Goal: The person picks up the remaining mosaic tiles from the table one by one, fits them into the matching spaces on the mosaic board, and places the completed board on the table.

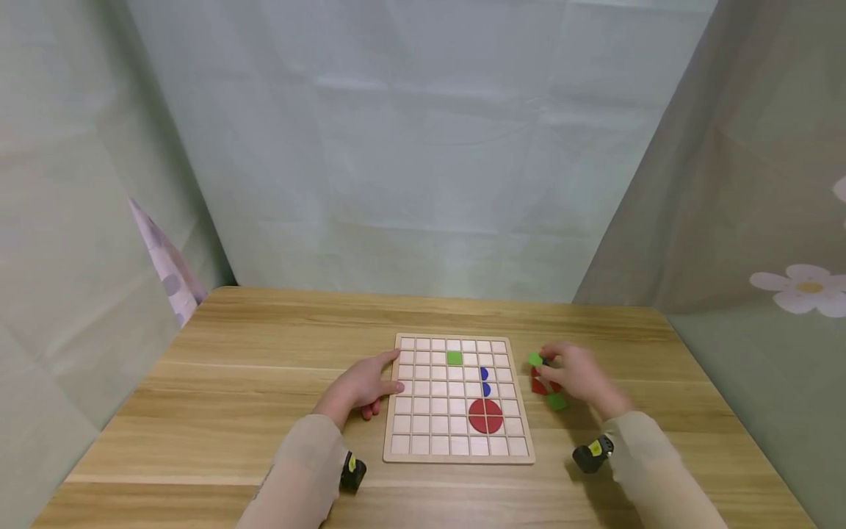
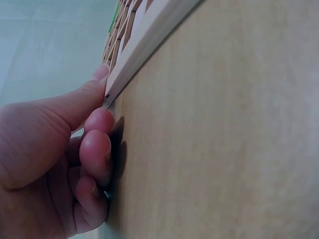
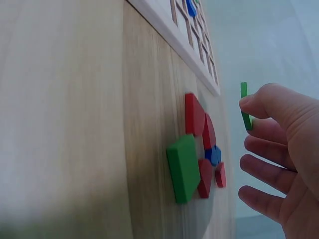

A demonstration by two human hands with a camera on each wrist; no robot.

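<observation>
My right hand (image 1: pixel 575 371) pinches a thin green tile (image 3: pixel 246 119) between thumb and forefinger, raised above a small group of loose tiles. The other three fingers of that hand are spread apart. At the left edge of a wooden grid board (image 1: pixel 423 443), my left hand (image 1: pixel 357 384) grips the rim, thumb on top and the other fingers bent beside it. On the board lie a green square (image 1: pixel 454 358), two blue half-round pieces (image 1: pixel 486 389) and red quarter pieces (image 1: pixel 477 408) that form a circle.
Right of the board are the loose tiles: several red ones (image 3: pixel 194 114), a blue one (image 3: pixel 213 155) and a green square (image 3: pixel 184 169). The wooden table (image 1: pixel 264 353) has pale curtains (image 1: pixel 429 184) behind it and at both sides.
</observation>
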